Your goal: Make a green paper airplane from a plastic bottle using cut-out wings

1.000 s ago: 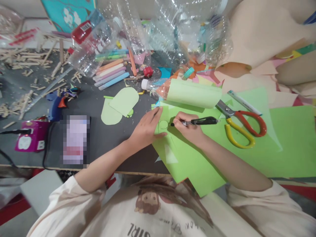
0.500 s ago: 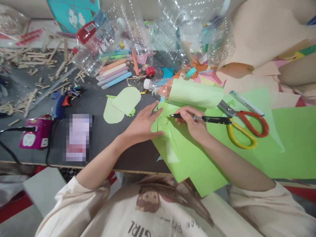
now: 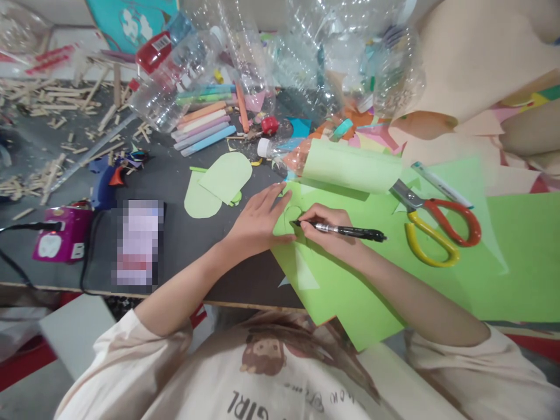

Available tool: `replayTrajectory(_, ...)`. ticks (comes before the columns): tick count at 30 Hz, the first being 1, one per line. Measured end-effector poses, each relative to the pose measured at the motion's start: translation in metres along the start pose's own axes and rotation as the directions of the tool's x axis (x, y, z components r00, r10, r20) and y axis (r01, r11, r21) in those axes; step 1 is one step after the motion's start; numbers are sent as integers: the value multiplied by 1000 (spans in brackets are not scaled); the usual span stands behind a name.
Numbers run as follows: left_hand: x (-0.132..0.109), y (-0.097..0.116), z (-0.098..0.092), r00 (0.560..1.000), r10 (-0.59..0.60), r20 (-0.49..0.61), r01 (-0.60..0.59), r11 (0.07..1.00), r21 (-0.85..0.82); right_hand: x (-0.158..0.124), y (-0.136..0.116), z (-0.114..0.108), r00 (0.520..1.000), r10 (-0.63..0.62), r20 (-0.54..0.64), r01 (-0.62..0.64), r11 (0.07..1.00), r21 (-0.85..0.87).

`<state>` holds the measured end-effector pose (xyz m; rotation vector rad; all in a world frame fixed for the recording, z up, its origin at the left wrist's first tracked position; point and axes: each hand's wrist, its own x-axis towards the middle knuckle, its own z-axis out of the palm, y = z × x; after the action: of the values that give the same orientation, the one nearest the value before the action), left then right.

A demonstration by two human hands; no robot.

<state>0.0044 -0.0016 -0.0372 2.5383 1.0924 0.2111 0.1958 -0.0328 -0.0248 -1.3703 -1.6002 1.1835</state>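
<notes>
My right hand (image 3: 328,230) is closed around a black pen (image 3: 350,231), its tip on the green paper (image 3: 345,286). A small rounded outline is drawn there, between my two hands. With fingers spread, my left hand (image 3: 258,219) presses flat on the paper's left edge. Just beyond my hands lies a clear bottle (image 3: 289,153) wrapped in a pale green paper sleeve (image 3: 350,165). Cut pale green paper pieces (image 3: 226,178) rest on the dark table left of my left hand. Scissors (image 3: 437,219) with red and yellow handles lie on the green paper to the right.
A phone (image 3: 139,242) lies at the left, beside a purple box (image 3: 63,233) with a cable and a blue glue gun (image 3: 105,184). Small wooden sticks (image 3: 44,105) are scattered far left. Colored sticks (image 3: 205,128) and clear plastic bottles (image 3: 324,52) crowd the back.
My right hand has moved left and a little nearer to me with the pen, whose tip has passed down the outline's side. My left hand stays on the paper.
</notes>
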Motion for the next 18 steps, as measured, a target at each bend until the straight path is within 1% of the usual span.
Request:
replayTrajectory(4,-1,1,-1,1000,17,-12,-17,999,38,0,2,0,999,-43,16,44,998,-44)
replayTrajectory(10,0,3,-3,1000,16,-5,-16,998,64,0,1,0,997,-68,22,69,995,-70)
replayTrajectory(13,0,3,-3,1000,14,8,-14,998,67,1,1,0,998,-53,42,55,997,-47)
replayTrajectory(16,0,2,-3,1000,6,20,-7,998,58,1,1,0,1000,-26,11,27,998,-51)
replayTrajectory(18,0,2,-3,1000,4,20,-5,999,46,1,0,0,999,-38,12,39,997,-63)
